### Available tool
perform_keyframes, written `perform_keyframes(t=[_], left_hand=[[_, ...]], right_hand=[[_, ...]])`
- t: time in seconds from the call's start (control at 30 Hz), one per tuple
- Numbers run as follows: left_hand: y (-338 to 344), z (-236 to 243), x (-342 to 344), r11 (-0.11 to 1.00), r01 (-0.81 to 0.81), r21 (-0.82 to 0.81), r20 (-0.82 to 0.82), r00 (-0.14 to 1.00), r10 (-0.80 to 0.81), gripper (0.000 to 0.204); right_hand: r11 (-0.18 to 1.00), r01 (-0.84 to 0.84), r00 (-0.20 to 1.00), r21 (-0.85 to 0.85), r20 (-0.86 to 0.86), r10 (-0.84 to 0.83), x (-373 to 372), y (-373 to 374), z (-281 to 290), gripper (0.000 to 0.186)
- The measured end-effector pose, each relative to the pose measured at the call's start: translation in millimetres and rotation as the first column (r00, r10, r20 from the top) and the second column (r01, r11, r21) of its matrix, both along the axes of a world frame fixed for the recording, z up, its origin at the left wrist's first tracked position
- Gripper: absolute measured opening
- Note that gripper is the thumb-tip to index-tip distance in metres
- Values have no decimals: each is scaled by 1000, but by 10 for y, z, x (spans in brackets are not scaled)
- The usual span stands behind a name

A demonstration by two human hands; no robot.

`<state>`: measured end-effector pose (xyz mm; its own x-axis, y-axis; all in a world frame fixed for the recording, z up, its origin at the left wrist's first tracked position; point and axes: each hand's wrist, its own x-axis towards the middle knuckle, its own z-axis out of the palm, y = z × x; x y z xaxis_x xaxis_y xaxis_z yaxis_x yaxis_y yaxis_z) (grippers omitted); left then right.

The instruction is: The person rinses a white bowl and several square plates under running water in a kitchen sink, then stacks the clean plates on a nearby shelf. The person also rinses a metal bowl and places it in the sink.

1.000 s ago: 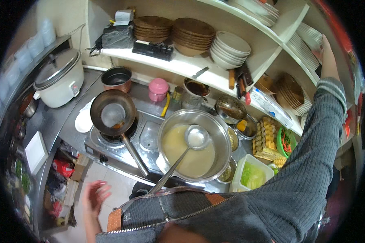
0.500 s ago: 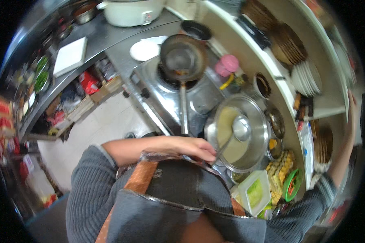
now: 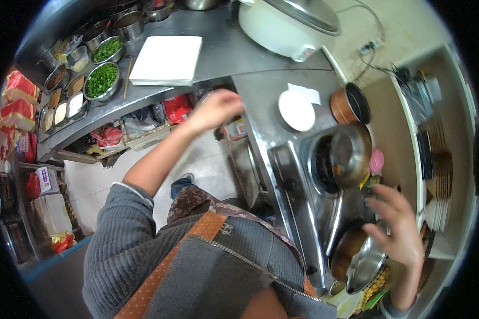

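Note:
My left hand (image 3: 218, 110) is out over the gap between the counter with the white stack and the stove, blurred by motion, its finger shape unclear. My right hand (image 3: 396, 228) is in the air, fingers spread, nothing in them. Below it is a large steel pot (image 3: 375, 260), partly hidden by the hand. Nearest beyond my right fingers is a dark frying pan (image 3: 351, 154) on the stove, its long metal handle pointing back toward me. A white plate (image 3: 297, 110) lies on the steel counter past the stove, beside a copper-coloured pot (image 3: 346, 103).
A white rice cooker (image 3: 282, 29) stands at the back. On the left counter (image 3: 213, 58) are a stack of white sheets or boxes (image 3: 167, 59), bowls of chopped greens (image 3: 101, 81) and seasoning tubs (image 3: 61, 110). A shelf with stacked dishes (image 3: 440, 207) lines the right.
The view has swung left. My left hand has moved from beside the pot to out by the left counter. My right hand has come from the shelf edge to above the pot.

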<state>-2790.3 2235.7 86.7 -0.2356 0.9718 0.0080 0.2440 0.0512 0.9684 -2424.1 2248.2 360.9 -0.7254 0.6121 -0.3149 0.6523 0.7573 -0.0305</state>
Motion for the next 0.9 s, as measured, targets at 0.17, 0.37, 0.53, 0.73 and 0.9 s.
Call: perform_keyframes(t=[0.17,0.37,0.53,0.73,0.9], left_hand=[[-8,-1292,-2206,531,-846,53,-597,400,696,58],[-4,-1864,-3241,548,-796,-256,-497,595,632,53],[-197,-1704,-3383,728,-591,-347,6,775,632,42],[-560,-1755,-2944,811,-254,-527,487,692,532,53],[-721,-1452,-2223,878,-137,-458,659,611,439,68]], right_hand=[[829,-331,942,-451,-99,322,-1851,987,-1352,42],[804,41,875,-594,-367,-315,-4303,1768,-3603,70],[290,59,493,-955,-225,-841,-4846,1578,-4300,57],[64,86,562,-994,-4,-827,-4129,1477,-4286,57],[-36,232,512,-972,154,-845,-3078,890,-3923,58]])
